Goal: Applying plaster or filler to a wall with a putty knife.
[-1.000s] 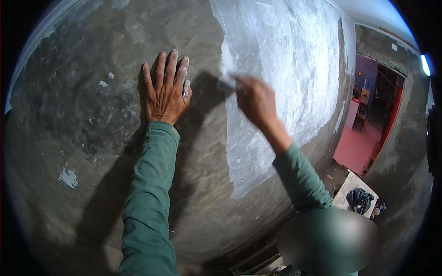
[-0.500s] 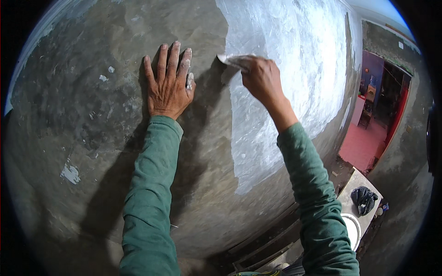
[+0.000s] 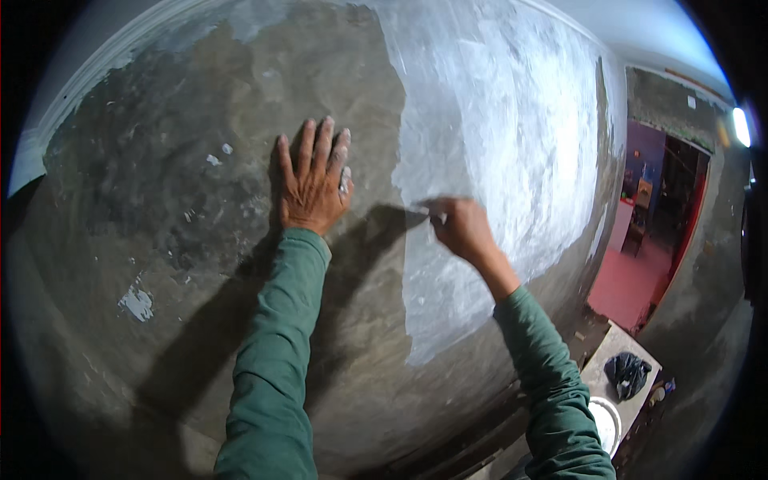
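My left hand (image 3: 314, 188) lies flat on the bare grey wall (image 3: 352, 320), fingers spread and pointing up, with white smears on the thumb and fingertips. To its right, and somewhat lower, my right hand (image 3: 467, 230) is closed around a putty knife (image 3: 422, 210). The knife is blurred and mostly hidden by the fingers; its visible end points left, over the ragged left edge of a white putty coat (image 3: 520, 160). I cannot tell whether the blade touches the wall. Dark shadows of both arms fall across the grey surface.
At lower right a pale board (image 3: 616, 340) carries a black plastic bag (image 3: 628, 375) and a white bucket (image 3: 606, 424). A doorway (image 3: 650, 216) with a pink floor opens beyond. White moulding (image 3: 76, 96) runs along the wall's top left. A bright lamp (image 3: 742, 126) shines at far right.
My right hand has moved down along the white coat's left edge with the putty knife. The left hand stays flat on about the same spot. The view has tilted upward, showing more ceiling and the lamp.
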Demonstrator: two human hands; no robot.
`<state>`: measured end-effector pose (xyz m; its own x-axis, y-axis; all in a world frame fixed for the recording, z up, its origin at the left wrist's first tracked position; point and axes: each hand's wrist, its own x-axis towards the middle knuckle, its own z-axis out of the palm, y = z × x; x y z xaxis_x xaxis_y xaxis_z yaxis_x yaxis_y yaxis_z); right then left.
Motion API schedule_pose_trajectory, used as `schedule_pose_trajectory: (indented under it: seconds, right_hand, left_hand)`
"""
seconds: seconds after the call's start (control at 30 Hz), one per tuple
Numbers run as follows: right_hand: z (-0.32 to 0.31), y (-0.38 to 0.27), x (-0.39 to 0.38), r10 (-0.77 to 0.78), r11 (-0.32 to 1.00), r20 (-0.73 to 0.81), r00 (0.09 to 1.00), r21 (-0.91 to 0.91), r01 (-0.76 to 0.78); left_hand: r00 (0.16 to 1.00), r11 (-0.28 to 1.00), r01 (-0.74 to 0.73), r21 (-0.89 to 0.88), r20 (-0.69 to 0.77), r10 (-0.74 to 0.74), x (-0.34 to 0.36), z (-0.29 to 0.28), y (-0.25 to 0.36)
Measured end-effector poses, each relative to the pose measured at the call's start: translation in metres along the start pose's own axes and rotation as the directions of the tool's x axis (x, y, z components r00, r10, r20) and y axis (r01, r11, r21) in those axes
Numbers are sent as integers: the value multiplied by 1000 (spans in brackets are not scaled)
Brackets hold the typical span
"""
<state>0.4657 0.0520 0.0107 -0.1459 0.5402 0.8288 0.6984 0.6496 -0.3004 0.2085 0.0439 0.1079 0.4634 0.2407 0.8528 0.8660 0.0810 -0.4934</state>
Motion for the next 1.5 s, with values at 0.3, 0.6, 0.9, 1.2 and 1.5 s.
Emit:
schedule_pose_trajectory:
  seconds: [0.3, 0.6, 0.9, 1.2, 1.5]
  right_hand:
    - [-145, -94, 270, -414, 905, -498, 762, -315, 286]
    - [-83, -42, 246, -379, 886, -418, 825, -420, 194]
    - [-16, -22, 132, -427, 891, -413, 804, -341, 298]
    - [31, -10, 38, -290, 946, -320, 902, -236, 221]
    - [80, 15, -79, -257, 949, -110, 960, -215, 229]
  left_hand:
    - [998, 995, -19, -97, -63, 13, 5, -5, 4]
    - [1000, 991, -7, -133, -9, 6, 8, 2, 9]
    - [1000, 997, 5, -75, 26, -3, 3, -2, -1]
    - [1000, 995, -10, 95, 17, 9, 4, 0, 3]
    - [1000, 992, -19, 128, 11, 17, 4, -4, 0]
